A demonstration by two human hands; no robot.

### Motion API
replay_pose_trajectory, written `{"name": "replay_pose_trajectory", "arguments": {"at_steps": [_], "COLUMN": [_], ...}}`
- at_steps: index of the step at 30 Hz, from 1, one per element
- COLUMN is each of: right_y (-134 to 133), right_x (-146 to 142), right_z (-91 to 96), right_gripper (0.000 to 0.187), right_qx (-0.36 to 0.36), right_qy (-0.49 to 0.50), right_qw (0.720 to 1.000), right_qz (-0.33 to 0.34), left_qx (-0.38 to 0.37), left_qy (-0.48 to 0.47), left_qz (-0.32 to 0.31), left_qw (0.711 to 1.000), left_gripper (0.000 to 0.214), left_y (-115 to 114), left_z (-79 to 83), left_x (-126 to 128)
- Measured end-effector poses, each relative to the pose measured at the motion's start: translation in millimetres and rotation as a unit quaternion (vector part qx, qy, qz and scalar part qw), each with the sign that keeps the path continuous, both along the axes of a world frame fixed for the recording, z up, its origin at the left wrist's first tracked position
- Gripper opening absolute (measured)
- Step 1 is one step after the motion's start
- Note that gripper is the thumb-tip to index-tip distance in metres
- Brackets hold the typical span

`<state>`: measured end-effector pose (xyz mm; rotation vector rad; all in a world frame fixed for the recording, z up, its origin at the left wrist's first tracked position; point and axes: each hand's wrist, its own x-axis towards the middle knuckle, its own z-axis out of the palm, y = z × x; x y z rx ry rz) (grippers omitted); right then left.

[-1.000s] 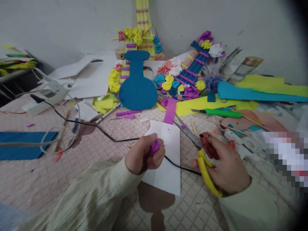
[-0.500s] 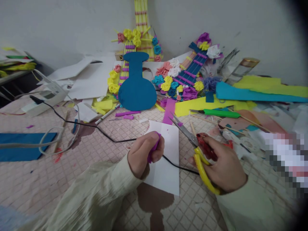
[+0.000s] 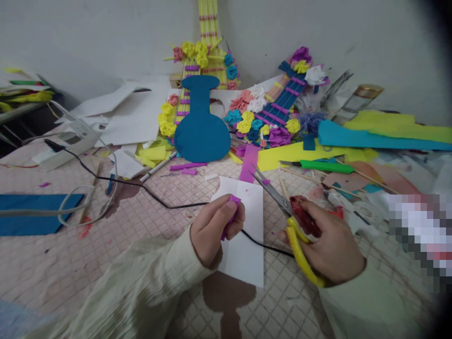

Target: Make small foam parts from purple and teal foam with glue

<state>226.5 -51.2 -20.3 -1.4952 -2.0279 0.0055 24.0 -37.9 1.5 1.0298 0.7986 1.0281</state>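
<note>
My left hand (image 3: 215, 228) is closed around a small folded piece of purple paper (image 3: 233, 207), pinched by the thumb and fingers above a white sheet (image 3: 249, 245). In my right hand (image 3: 332, 245) are scissors (image 3: 296, 235) with yellow handles, their blades slightly apart and pointing up and left. A dark red object (image 3: 304, 219) shows at the fingers of that hand; I cannot make out its kind or whether it is held. Beyond the white sheet lies a purple paper strip (image 3: 249, 162), close to the scissor tips.
A blue guitar-shaped cutout (image 3: 202, 136) leans at the back, beside flower-covered paper guitars (image 3: 278, 108). A black cable (image 3: 141, 185) runs from a white power strip (image 3: 67, 146) under my left hand. At right lie a green craft knife (image 3: 325, 166) and coloured paper (image 3: 381, 136).
My left hand has shifted slightly right, and the purple paper has turned a little in its fingers. My right hand and the scissors stay almost still.
</note>
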Motion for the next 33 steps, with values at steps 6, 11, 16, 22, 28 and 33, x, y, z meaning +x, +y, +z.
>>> {"name": "replay_pose_trajectory", "arguments": {"at_steps": [6, 11, 16, 22, 28, 33], "right_y": [0, -1, 0, 2, 7, 8], "right_x": [0, 0, 0, 2, 13, 18], "right_z": [-1.0, -0.3, 1.4, 1.5, -1.8, -2.5], "right_gripper": [0.035, 0.033, 0.033, 0.035, 0.041, 0.039], "right_qx": [0.002, -0.005, 0.037, 0.105, 0.166, 0.158], "right_qy": [0.002, -0.003, -0.042, -0.099, -0.14, -0.179], "right_qw": [1.0, 1.0, 0.998, 0.99, 0.976, 0.971], "right_qz": [0.003, 0.003, 0.009, 0.008, -0.009, 0.006], "left_qx": [0.012, -0.006, -0.024, 0.015, -0.016, -0.021], "left_qy": [0.022, 0.028, 0.013, 0.039, 0.014, -0.001], "left_qz": [-0.004, 0.007, 0.024, 0.047, 0.068, 0.058], "left_qw": [1.0, 1.0, 0.999, 0.998, 0.997, 0.998], "left_gripper": [0.033, 0.037, 0.026, 0.018, 0.014, 0.016], "left_y": [-1, 0, 4, 4, 5, 6], "left_z": [-0.9, 0.9, 2.3, 3.7, 5.5, 5.3], "left_x": [-2, 0, 0, -2, -3, -4]}}
